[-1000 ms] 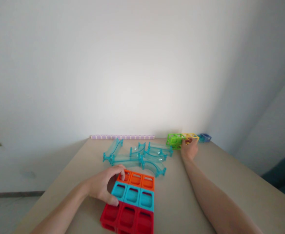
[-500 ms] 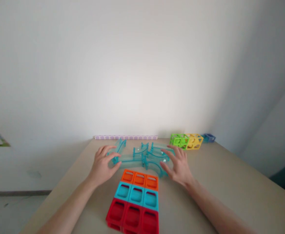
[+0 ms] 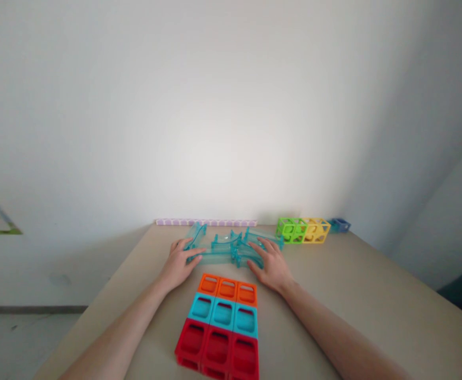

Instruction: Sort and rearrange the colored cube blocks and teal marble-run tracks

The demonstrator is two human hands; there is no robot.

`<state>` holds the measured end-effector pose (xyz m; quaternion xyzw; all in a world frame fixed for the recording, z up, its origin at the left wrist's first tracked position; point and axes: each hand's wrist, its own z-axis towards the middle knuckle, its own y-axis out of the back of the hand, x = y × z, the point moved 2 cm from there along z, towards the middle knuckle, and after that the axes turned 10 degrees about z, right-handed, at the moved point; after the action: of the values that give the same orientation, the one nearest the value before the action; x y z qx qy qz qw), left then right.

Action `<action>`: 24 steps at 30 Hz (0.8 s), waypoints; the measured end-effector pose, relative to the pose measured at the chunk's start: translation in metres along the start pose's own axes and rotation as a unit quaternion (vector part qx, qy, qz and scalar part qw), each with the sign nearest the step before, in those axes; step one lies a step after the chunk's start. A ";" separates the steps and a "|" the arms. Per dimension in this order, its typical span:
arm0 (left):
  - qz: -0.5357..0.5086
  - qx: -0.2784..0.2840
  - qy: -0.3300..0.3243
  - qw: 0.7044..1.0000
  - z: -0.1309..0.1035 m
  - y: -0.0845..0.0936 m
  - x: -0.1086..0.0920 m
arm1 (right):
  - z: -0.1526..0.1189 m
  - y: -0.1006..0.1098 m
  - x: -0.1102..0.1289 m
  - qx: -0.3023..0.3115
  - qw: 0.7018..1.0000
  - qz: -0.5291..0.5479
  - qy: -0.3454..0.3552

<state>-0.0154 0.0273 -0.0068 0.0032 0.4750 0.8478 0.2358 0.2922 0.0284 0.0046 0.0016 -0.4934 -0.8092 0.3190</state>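
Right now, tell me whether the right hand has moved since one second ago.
Yes: judged against the yellow openwork block, the right hand has moved left and nearer, to the translucent teal track pieces.

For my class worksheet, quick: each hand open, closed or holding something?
Left hand: open, at the clear-blue track pieces.
Right hand: open, at them too.

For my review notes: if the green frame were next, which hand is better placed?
Probably the right hand: it's at the right side of the blue tracks, nearer the green frame; the left hand is at the tracks' left.
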 end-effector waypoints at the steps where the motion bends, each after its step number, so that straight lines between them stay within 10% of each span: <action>1: 0.001 0.000 0.003 1.000 0.001 -0.002 0.002 | 0.002 -0.001 0.000 -0.003 1.000 0.001 0.003; 8: 0.009 -0.023 0.004 1.000 0.005 -0.004 0.008 | 0.016 -0.009 -0.006 -0.013 1.000 -0.007 0.018; 14: -0.038 -0.119 -0.078 0.989 0.003 0.034 -0.019 | 0.017 -0.001 -0.001 -0.027 0.999 -0.020 0.040; 19: -0.275 0.101 -0.188 0.938 -0.008 0.047 -0.043 | 0.009 0.026 0.028 -0.087 0.989 0.041 0.112; 24: -0.313 0.217 -0.156 0.911 -0.014 0.041 -0.050 | -0.009 0.045 0.073 0.042 0.963 0.174 0.202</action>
<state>0.0092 -0.0225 0.0296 0.0373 0.5814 0.5950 0.5538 0.2604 -0.0305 0.0590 0.0922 -0.4451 -0.7025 0.5477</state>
